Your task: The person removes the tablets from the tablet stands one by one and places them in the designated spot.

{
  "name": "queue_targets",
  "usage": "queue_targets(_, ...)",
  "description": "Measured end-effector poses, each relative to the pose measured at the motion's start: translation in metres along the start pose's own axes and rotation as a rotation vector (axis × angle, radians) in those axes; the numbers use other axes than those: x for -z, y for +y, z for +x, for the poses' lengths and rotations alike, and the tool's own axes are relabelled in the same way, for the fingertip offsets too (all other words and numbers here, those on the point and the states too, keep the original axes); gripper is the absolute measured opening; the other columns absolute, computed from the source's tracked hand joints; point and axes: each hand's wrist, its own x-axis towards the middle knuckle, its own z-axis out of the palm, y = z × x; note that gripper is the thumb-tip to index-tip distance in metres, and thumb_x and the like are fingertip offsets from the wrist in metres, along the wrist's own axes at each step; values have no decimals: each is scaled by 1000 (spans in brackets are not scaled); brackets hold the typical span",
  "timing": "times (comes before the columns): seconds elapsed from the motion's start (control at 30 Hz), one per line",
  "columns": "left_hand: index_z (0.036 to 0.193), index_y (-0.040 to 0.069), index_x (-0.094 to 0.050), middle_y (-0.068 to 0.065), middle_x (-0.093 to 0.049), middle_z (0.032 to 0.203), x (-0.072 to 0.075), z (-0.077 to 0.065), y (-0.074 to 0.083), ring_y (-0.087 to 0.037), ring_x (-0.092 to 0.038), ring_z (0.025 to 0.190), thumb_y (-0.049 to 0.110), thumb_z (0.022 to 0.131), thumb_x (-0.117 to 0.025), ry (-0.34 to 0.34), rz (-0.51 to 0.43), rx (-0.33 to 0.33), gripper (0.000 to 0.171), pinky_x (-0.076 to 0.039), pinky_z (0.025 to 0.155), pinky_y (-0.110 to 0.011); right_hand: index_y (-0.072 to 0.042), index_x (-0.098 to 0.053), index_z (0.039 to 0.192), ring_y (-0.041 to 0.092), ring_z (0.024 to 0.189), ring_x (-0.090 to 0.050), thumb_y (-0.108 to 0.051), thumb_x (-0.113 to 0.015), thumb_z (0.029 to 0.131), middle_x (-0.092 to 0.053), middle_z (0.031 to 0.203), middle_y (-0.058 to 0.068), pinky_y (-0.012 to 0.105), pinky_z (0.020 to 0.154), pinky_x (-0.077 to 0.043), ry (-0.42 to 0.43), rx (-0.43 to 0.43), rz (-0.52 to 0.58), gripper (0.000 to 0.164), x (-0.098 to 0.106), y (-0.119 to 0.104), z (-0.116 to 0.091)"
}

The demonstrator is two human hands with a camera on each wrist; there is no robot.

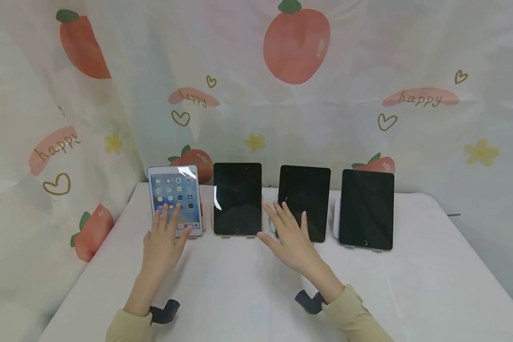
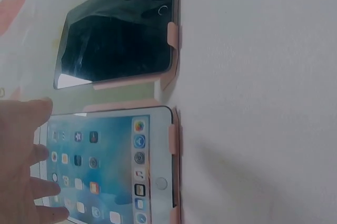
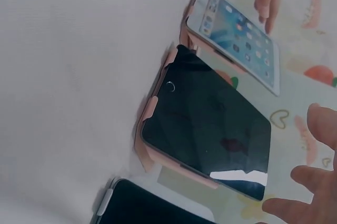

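Note:
Four would be a count, so: several tablets stand in a row on stands. At the left end is a white tablet [image 1: 171, 183] with its home screen lit, showing app icons. My left hand [image 1: 162, 247] is in front of it, fingers spread and overlapping the lower screen in the head view. A black tablet [image 1: 237, 199] with a dark screen stands beside it. My right hand [image 1: 290, 240] is held with fingers spread, overlapping the lower left of another dark tablet [image 1: 309, 190]. The rightmost dark tablet [image 1: 366, 209] stands apart from both hands. Neither hand holds anything.
Pink stands [image 2: 172, 34] with small front lips support the two left tablets. A white cloth covers the table [image 1: 239, 285]. Behind hangs a curtain [image 1: 231, 47] printed with fruit, hearts and flowers. Dark straps sit at both wrists.

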Motion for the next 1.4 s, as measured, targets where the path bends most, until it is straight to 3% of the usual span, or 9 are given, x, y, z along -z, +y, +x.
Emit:
queue_targets(0.27, 151, 7, -26, -26, -21, 156, 1, 2, -8, -50, -20, 143, 36, 98, -50, 97, -61, -1, 65, -34, 98, -72, -28, -21, 153, 30, 150, -14, -49, -52, 95, -21, 161, 7, 69, 114, 2, -23, 29, 44, 70, -4, -9, 10)
queue_targets(0.5, 150, 5, -28, -26, -26, 155, 3, 4, -13, -48, -25, 141, 34, 99, -49, 170, -109, 22, 62, -35, 98, -71, -23, -24, 153, 28, 150, -15, -45, -53, 95, -24, 160, 11, 66, 116, -2, -14, 52, 119, 68, -6, -17, 21)
queue_targets(0.9, 151, 8, -26, -26, -25, 155, 9, 12, -20, -49, -26, 140, 35, 100, -46, 207, -195, 67, 62, -31, 100, -74, -26, -23, 153, 27, 150, -16, -45, -50, 97, -24, 160, 8, 57, 120, -5, -26, 74, 215, 65, -18, -34, 43)
queue_targets(1.13, 151, 8, -27, -25, -26, 155, 6, 18, -24, -48, -27, 140, 34, 100, -46, 227, -220, 84, 60, -30, 103, -72, -21, -25, 153, 28, 149, -19, -41, -50, 97, -27, 159, 11, 57, 120, -9, -35, 98, 242, 65, -28, -48, 57)
queue_targets(1.4, 148, 4, -31, -24, -34, 150, 2, 27, -30, -46, -33, 137, 30, 99, -49, 297, -282, 98, 58, -35, 102, -67, -19, -25, 153, 28, 148, -22, -35, -53, 97, -29, 158, 9, 54, 120, -14, -40, 101, 293, 64, -36, -57, 73)
